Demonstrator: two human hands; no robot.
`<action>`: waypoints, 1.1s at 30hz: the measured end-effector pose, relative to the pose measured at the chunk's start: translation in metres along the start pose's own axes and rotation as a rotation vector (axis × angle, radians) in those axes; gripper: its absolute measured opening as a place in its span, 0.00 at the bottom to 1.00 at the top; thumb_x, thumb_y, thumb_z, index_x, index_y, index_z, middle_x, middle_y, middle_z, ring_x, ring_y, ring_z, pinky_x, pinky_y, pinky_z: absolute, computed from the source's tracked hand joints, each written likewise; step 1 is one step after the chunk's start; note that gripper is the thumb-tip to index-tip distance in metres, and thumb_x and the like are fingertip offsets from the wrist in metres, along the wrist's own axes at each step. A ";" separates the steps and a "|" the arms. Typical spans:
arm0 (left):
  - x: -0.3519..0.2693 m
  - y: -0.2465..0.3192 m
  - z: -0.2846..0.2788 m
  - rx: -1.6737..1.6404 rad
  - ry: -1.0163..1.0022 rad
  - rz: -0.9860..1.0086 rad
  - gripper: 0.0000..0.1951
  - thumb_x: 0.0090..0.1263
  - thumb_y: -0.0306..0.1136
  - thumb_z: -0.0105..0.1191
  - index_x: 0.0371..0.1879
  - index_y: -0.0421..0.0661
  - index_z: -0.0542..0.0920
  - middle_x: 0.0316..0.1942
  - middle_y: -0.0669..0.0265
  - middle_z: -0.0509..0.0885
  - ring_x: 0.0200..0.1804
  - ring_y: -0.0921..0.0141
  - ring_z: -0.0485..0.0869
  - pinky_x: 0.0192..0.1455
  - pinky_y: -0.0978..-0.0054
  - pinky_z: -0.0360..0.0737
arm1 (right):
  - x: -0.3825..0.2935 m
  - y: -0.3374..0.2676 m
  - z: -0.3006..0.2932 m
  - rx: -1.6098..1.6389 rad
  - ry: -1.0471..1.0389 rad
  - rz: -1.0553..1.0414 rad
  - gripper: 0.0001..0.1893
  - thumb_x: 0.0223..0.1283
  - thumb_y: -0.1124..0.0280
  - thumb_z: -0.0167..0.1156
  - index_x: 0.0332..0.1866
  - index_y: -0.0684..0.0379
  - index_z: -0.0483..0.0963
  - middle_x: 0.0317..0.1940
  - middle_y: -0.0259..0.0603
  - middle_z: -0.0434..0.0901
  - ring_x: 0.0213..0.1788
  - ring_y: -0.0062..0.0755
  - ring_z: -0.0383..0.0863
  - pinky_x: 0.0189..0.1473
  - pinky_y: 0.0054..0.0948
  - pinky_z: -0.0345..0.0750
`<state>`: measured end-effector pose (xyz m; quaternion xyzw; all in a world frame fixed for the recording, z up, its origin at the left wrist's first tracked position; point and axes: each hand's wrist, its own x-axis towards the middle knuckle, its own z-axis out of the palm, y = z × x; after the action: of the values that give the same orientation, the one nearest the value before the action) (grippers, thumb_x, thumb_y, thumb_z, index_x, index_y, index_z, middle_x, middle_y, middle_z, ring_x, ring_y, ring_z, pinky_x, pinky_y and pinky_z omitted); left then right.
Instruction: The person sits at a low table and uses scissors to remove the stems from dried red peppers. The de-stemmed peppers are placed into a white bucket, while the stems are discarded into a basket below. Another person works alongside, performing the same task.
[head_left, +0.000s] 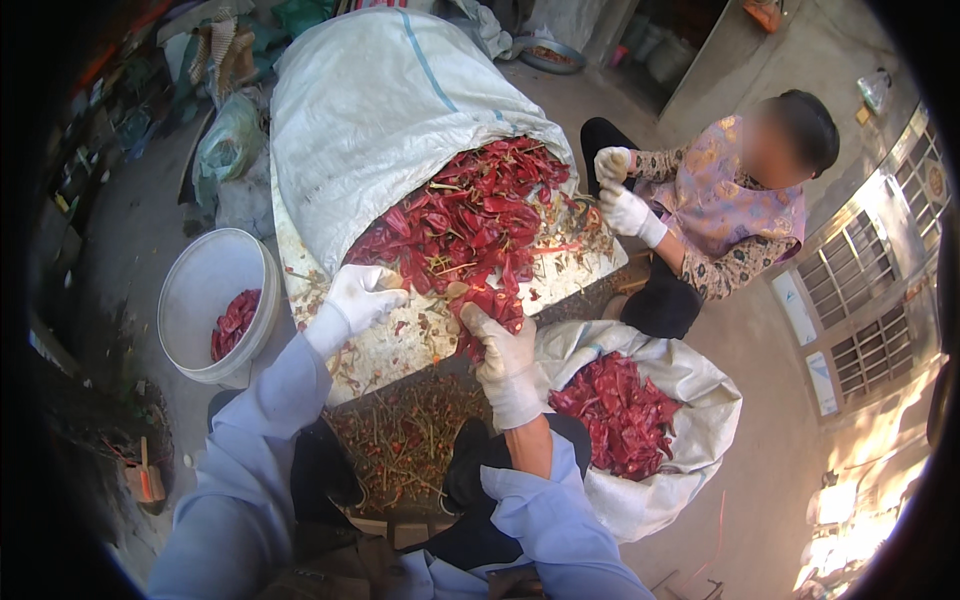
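My left hand (363, 300), in a white glove, is over the near left part of a pale board (360, 364), its fingertips bent together by the edge of the pepper heap; whether they pinch anything I cannot tell. My right hand (504, 352), gloved too, is closed on a bunch of dried red peppers (496, 306) above the board's near edge. Beyond both hands, a heap of dried red peppers (457, 217) spills from the mouth of a large white woven sack (390, 90) lying on the board. Stem bits are scattered around.
At left stands a white bucket (169, 300) with some red peppers. An open woven sack (705, 420) of red peppers is at right. Cut stems (397, 442) cover the ground between my feet. A person (727, 195) with white gloves sits at the board's right. A metal basin (551, 56) lies behind.
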<state>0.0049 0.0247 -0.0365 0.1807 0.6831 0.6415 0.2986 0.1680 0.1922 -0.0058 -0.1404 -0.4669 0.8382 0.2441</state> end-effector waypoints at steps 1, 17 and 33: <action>-0.011 0.012 0.008 0.026 0.021 -0.018 0.05 0.65 0.28 0.69 0.34 0.43 0.85 0.22 0.75 0.81 0.22 0.81 0.79 0.21 0.81 0.71 | 0.000 0.001 0.002 -0.009 -0.010 0.027 0.12 0.61 0.79 0.67 0.49 0.69 0.81 0.32 0.40 0.86 0.30 0.28 0.84 0.34 0.25 0.79; -0.055 0.038 0.028 0.124 -0.002 0.040 0.07 0.70 0.29 0.63 0.41 0.38 0.87 0.27 0.67 0.87 0.22 0.79 0.83 0.21 0.80 0.75 | -0.015 0.021 0.026 -0.190 -0.001 -0.051 0.08 0.60 0.80 0.67 0.45 0.68 0.83 0.34 0.35 0.85 0.32 0.21 0.81 0.37 0.22 0.76; -0.067 0.047 0.023 0.375 0.095 0.492 0.10 0.71 0.31 0.60 0.44 0.37 0.86 0.26 0.68 0.85 0.25 0.78 0.81 0.30 0.79 0.78 | -0.013 0.021 0.028 -0.519 -0.100 -0.117 0.10 0.60 0.76 0.67 0.45 0.67 0.83 0.29 0.34 0.86 0.30 0.19 0.81 0.34 0.21 0.76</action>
<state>0.0642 0.0058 0.0215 0.3623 0.7386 0.5649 0.0635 0.1604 0.1563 -0.0089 -0.1297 -0.6850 0.6808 0.2246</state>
